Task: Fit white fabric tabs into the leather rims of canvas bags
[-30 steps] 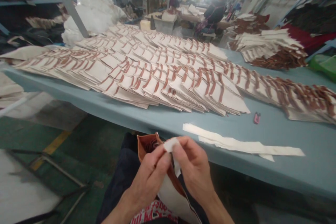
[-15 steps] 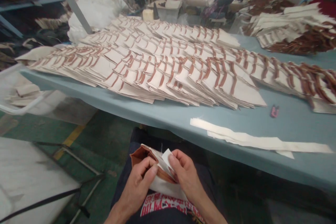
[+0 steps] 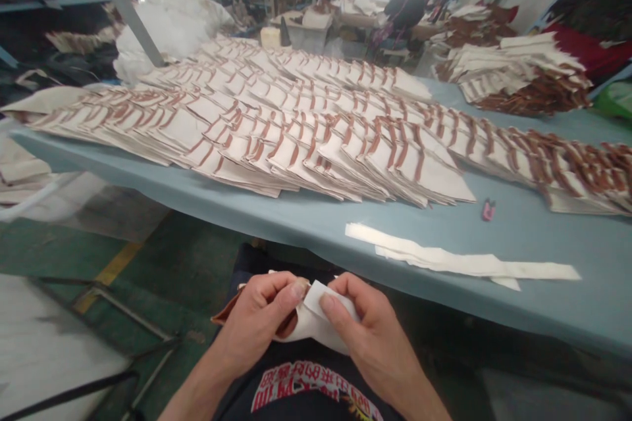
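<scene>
Over my lap, both hands pinch a small cream cloth piece with brown trim [image 3: 316, 325]. My left hand [image 3: 257, 322] is closed on its left side, covering most of the brown part. My right hand [image 3: 368, 335] grips the right side, thumb pressing a small white tab [image 3: 320, 296] at the top. Just ahead runs the blue-grey table [image 3: 543, 237], its near edge a short way beyond my knuckles.
Long overlapping rows of cream pieces with brown straps [image 3: 296, 125] cover the table. White cloth strips [image 3: 454, 260] and a small pink tool [image 3: 488, 210] lie near the front edge. More stacks [image 3: 513, 72] sit far right. A person [image 3: 405, 6] works at the back.
The hands and the cloth piece have dropped lower toward my lap. The piece went from upright with its brown opening showing to flatter, mostly covered by my left hand.
</scene>
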The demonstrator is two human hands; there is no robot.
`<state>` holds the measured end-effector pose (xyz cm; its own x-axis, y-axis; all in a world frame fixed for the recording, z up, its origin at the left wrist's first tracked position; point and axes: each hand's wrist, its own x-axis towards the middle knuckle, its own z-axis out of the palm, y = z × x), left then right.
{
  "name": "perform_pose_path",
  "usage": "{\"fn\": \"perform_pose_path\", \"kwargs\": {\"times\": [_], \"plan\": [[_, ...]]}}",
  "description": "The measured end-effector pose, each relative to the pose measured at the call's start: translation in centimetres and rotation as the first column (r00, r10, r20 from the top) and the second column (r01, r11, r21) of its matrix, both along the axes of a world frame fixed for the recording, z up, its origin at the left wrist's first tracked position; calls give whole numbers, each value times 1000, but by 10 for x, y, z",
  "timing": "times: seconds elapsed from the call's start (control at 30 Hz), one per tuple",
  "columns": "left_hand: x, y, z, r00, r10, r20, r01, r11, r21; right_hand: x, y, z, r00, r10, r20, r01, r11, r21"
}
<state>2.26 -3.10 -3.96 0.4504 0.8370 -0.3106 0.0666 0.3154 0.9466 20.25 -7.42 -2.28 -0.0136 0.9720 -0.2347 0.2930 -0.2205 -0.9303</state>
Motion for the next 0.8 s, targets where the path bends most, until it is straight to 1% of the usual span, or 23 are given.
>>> {"fn": "perform_pose_path", "kwargs": {"times": [0.1,0.17,0.3,0.47,0.8], "plan": [[4,4,8,999,-15,42,14,1000,11,4,2,1,999,12,42,-11,1000,-22],[6,5,9,998,-4,67,3,1000,15,4,1,1,995,-18,98,19,1000,-7],[8,5,5,995,42,88,-41,999,-6,-1,1,4,983,-96,154,88,995,55],[7,5,0,994,63,91,-65,998,10,-6,3,7,975,-138,174,117,985,123],[7,10,1,992,86,96,-91,995,44,-11,12,7,971,-169,167,147,980,137]]}}
